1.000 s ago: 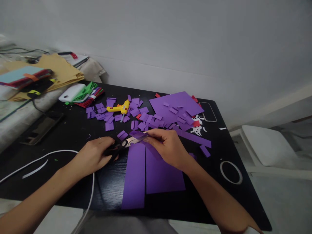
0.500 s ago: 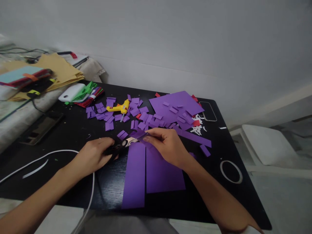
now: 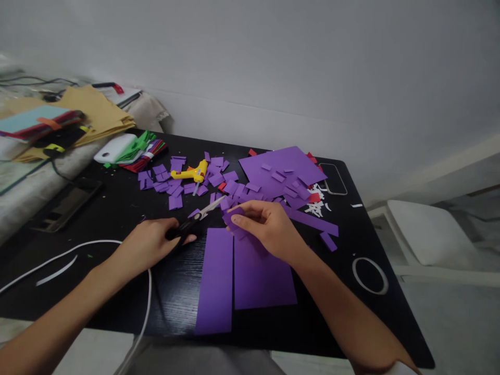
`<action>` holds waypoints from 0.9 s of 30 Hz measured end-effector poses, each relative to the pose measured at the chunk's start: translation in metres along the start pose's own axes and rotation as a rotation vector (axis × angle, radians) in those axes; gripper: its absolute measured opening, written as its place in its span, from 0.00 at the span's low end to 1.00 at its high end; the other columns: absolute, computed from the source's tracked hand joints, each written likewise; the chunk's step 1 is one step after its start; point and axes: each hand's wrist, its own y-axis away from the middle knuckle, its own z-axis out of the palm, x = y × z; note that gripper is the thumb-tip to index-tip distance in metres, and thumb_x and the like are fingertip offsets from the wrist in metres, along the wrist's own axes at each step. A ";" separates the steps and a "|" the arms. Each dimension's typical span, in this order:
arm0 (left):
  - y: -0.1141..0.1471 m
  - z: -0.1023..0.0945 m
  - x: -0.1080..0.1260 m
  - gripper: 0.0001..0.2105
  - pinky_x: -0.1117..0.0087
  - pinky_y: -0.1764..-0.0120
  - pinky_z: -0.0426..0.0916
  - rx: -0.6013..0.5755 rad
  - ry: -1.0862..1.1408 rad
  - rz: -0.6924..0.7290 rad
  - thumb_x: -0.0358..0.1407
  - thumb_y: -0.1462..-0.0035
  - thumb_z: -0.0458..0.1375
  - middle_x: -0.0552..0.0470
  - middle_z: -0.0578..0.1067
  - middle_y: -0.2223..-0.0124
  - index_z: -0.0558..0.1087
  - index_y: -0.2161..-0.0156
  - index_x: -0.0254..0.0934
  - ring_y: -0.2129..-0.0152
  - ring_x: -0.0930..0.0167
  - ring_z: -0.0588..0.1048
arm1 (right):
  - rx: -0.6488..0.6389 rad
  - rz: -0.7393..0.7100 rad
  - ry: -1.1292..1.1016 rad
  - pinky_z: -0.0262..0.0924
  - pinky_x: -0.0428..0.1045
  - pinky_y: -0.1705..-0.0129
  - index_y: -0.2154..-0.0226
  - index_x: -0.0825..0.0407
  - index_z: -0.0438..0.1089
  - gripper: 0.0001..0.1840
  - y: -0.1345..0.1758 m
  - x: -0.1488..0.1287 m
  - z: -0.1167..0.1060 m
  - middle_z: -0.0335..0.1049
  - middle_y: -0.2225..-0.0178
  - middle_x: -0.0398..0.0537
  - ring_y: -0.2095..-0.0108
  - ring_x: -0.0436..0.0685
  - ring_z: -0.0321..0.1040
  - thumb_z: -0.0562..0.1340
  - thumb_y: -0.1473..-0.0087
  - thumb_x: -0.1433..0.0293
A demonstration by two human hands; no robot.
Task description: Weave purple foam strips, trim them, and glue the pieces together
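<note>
My left hand point(image 3: 154, 240) is closed around the black handles of a pair of scissors point(image 3: 203, 212), whose blades point up and to the right. Between the thumb and fingers of my right hand point(image 3: 269, 226) is a small piece of purple paper point(image 3: 233, 219), held just right of the blade tips and apart from them. Below the hands lie a long purple paper strip point(image 3: 214, 286) and a wider purple sheet point(image 3: 265, 278), side by side. Many small folded purple pieces point(image 3: 175, 202) are scattered beyond the hands.
A yellow glue gun point(image 3: 191, 172) rests among the folded pieces. A larger purple sheet point(image 3: 269, 169) lies at the back, near white paper scraps point(image 3: 314, 208). A tape ring point(image 3: 370, 276) sits at right. A white cable point(image 3: 150, 297) curves across the left; a phone point(image 3: 68, 205) lies there.
The scissors have drawn back left from the purple paper, and their blades now show clear of it. My right hand has tilted the piece more upright.
</note>
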 end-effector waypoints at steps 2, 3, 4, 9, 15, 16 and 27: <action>-0.001 0.004 -0.001 0.21 0.70 0.74 0.62 -0.015 -0.042 0.015 0.55 0.38 0.57 0.50 0.77 0.74 0.74 0.69 0.37 0.79 0.67 0.75 | 0.001 0.008 -0.039 0.75 0.51 0.58 0.62 0.50 0.81 0.10 0.000 -0.002 0.000 0.82 0.66 0.45 0.66 0.53 0.79 0.72 0.46 0.63; 0.000 0.007 0.000 0.20 0.69 0.72 0.63 -0.024 -0.064 0.022 0.53 0.37 0.56 0.49 0.78 0.72 0.74 0.68 0.38 0.78 0.66 0.76 | -0.001 0.011 -0.054 0.75 0.51 0.58 0.62 0.50 0.81 0.10 0.000 -0.003 0.000 0.81 0.66 0.45 0.67 0.52 0.79 0.73 0.47 0.63; 0.000 0.009 0.000 0.19 0.68 0.71 0.64 -0.034 -0.088 0.031 0.52 0.37 0.56 0.48 0.78 0.71 0.74 0.68 0.38 0.76 0.65 0.77 | -0.005 0.012 -0.069 0.75 0.50 0.58 0.63 0.50 0.81 0.10 0.000 -0.004 0.000 0.81 0.66 0.44 0.67 0.52 0.78 0.73 0.47 0.63; -0.001 0.018 0.011 0.15 0.66 0.67 0.67 -0.058 -0.136 0.088 0.48 0.36 0.57 0.46 0.80 0.65 0.73 0.66 0.38 0.69 0.61 0.80 | -0.004 0.013 -0.102 0.75 0.50 0.54 0.63 0.49 0.81 0.13 -0.001 -0.004 0.000 0.82 0.64 0.44 0.63 0.52 0.79 0.76 0.52 0.63; -0.003 0.010 0.016 0.17 0.69 0.70 0.65 -0.070 0.007 0.057 0.51 0.37 0.57 0.50 0.78 0.69 0.74 0.65 0.38 0.74 0.66 0.77 | 0.051 0.028 -0.150 0.75 0.52 0.52 0.64 0.51 0.80 0.16 -0.001 -0.002 0.000 0.82 0.64 0.45 0.62 0.54 0.80 0.79 0.56 0.64; -0.003 0.006 0.016 0.17 0.69 0.71 0.64 -0.074 0.040 0.056 0.51 0.38 0.57 0.51 0.78 0.70 0.74 0.64 0.38 0.75 0.67 0.76 | 0.056 0.028 -0.149 0.76 0.52 0.52 0.64 0.51 0.80 0.17 -0.001 -0.002 0.000 0.82 0.64 0.46 0.61 0.54 0.80 0.79 0.56 0.64; 0.009 -0.027 0.025 0.19 0.70 0.74 0.62 0.026 0.060 0.073 0.53 0.39 0.57 0.54 0.72 0.74 0.68 0.69 0.39 0.78 0.70 0.70 | 0.102 -0.042 -0.039 0.77 0.54 0.53 0.64 0.50 0.80 0.17 -0.001 -0.003 -0.001 0.82 0.65 0.45 0.63 0.56 0.81 0.79 0.57 0.63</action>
